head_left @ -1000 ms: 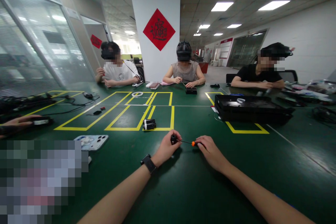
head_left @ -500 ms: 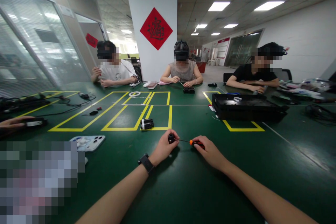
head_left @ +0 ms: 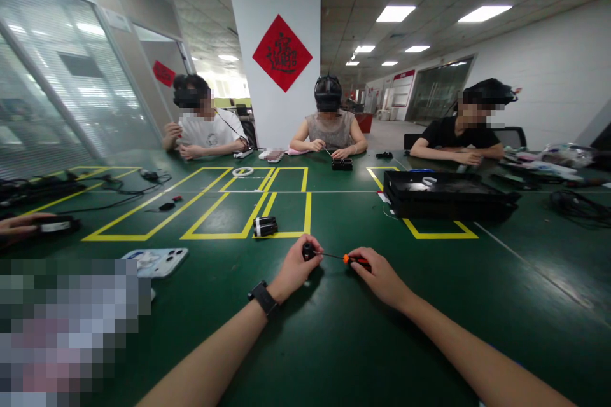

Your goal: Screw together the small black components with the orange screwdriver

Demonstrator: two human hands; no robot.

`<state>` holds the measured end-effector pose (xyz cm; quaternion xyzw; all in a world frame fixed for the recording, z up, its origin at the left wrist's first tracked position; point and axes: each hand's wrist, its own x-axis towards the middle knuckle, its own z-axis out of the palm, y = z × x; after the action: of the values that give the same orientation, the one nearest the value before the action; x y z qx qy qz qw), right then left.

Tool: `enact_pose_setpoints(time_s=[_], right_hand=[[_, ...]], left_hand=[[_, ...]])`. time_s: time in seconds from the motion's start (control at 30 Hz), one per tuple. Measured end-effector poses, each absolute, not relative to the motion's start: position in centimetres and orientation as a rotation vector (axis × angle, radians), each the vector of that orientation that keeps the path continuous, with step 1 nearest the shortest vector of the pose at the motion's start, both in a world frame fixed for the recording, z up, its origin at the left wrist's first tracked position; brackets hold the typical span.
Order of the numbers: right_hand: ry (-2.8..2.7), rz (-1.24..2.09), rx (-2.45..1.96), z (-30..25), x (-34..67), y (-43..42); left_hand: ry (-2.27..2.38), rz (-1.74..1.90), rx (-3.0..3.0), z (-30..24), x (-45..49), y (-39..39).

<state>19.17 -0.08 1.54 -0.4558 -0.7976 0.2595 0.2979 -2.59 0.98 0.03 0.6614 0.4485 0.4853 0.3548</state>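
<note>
My left hand [head_left: 296,267], with a dark watch on its wrist, is closed around a small black cylindrical part [head_left: 309,251]. The fingers hide much of that part, so its kind is unclear. My right hand [head_left: 378,272] grips a screwdriver [head_left: 359,262] by its black and orange handle. The thin shaft points left and reaches the fingertips of my left hand; whether its tip touches the black part cannot be made out. Just beyond my left hand, a pair of black cylinders with white bands [head_left: 265,227] lies on the green table [head_left: 334,343].
A large black tray-like case [head_left: 449,203] stands at the right. To the left lie a phone [head_left: 160,262] and cables [head_left: 128,186]. Yellow tape outlines mark the table, with a white ring [head_left: 243,172] on it. Three people sit opposite; another person's hand [head_left: 21,226] rests at the far left.
The view has shifted slightly. The black part sits a little farther left in my left hand's grip, and slightly more of the screwdriver shaft shows between my hands.
</note>
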Motion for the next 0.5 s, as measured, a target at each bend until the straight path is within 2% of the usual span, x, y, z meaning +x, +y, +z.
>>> enact_pose_setpoints(time_s=[0.5], right_hand=[[-2.101, 0.641, -1.154, 1.54, 19.18, 0.11]], left_hand=[[1.192, 1.190, 1.727, 0.67, -2.26, 0.42]])
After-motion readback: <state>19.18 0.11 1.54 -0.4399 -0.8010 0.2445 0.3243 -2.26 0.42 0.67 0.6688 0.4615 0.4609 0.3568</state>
